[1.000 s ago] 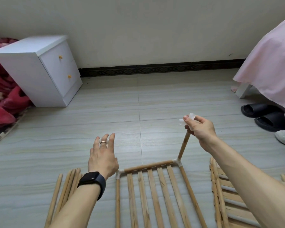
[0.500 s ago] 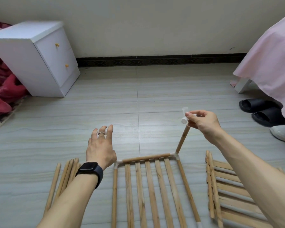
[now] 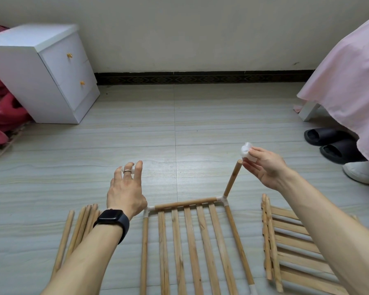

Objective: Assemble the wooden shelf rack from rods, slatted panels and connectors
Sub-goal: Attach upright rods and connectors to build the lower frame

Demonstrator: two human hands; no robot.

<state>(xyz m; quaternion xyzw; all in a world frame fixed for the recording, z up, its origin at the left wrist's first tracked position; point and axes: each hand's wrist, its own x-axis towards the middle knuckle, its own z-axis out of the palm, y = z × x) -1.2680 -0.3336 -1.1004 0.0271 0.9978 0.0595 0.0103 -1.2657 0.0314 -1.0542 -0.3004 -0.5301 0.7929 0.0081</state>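
Observation:
A slatted panel [image 3: 192, 241] lies flat on the floor, framed by rods with white corner connectors [image 3: 223, 199]. From its far right corner an upright rod [image 3: 232, 179] rises, leaning slightly right, its top end bare. My right hand [image 3: 266, 167] pinches a white plastic connector [image 3: 246, 150] just above and to the right of that rod's top. My left hand [image 3: 126, 192] hovers above the panel's far left corner with fingers spread and fairly straight. A small white piece [image 3: 129, 168] shows behind its fingertips; I cannot tell whether it is held.
Several loose rods [image 3: 77, 231] lie on the floor at the left. More slatted panels [image 3: 292, 245] are stacked at the right. A white bedside cabinet [image 3: 45, 75] stands far left. Black slippers [image 3: 332, 143] and a pink bedcover [image 3: 354, 81] are at the right.
The connector in my right hand has come away from the rod's top, up and to the right, leaving the rod end bare. My left hand has stayed over the left corner.

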